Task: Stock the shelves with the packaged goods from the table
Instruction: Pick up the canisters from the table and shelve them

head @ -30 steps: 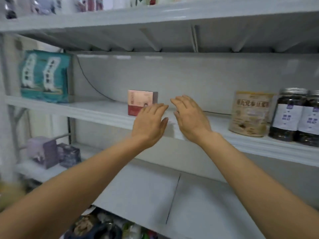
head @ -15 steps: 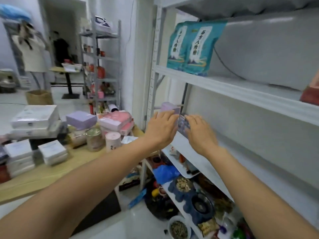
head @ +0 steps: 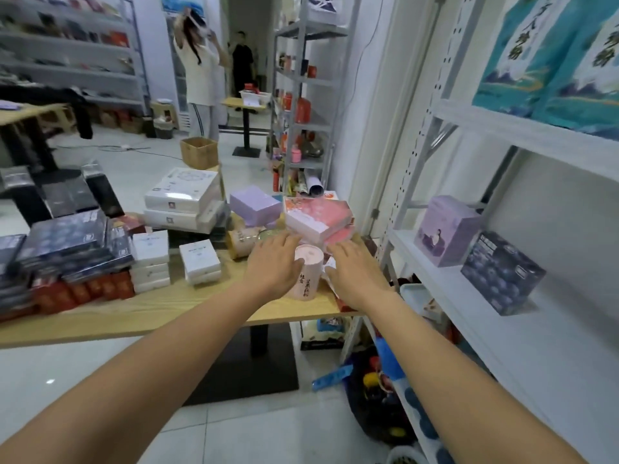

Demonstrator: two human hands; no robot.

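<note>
Far left of the table [head: 167, 306] (pale wood-grain top): a stack of dark glossy film-wrapped boxes [head: 67, 242] on a row of red cartons [head: 83, 289]. Next, small white matte cartons [head: 150, 249] in short stacks, with two big flat white gift boxes [head: 184, 192] behind. Then a tan cylinder jar [head: 241, 241] lying on its side and a lilac matte cube box [head: 255, 204].

Left hand [head: 273, 266]: palm down, fingers loose and near-straight, holding nothing, thumb at the wall of the pink canister [head: 307, 276]; can't tell if they touch. The canister is an upright paper-look tube with a flat round lid and dark vertical lettering. It stands near the table's right end, between the hands. Flat pink-and-white boxes [head: 318, 216] are stacked just behind it.

Right hand [head: 355, 272]: same pose, fingers spread wide, empty, just right of the canister.

Right: white metal shelf unit [head: 552, 346], perforated uprights. Lower shelf holds a lilac box [head: 447, 231] and a dark blue box [head: 502, 272]; upper shelf holds teal bags [head: 549, 55].
</note>
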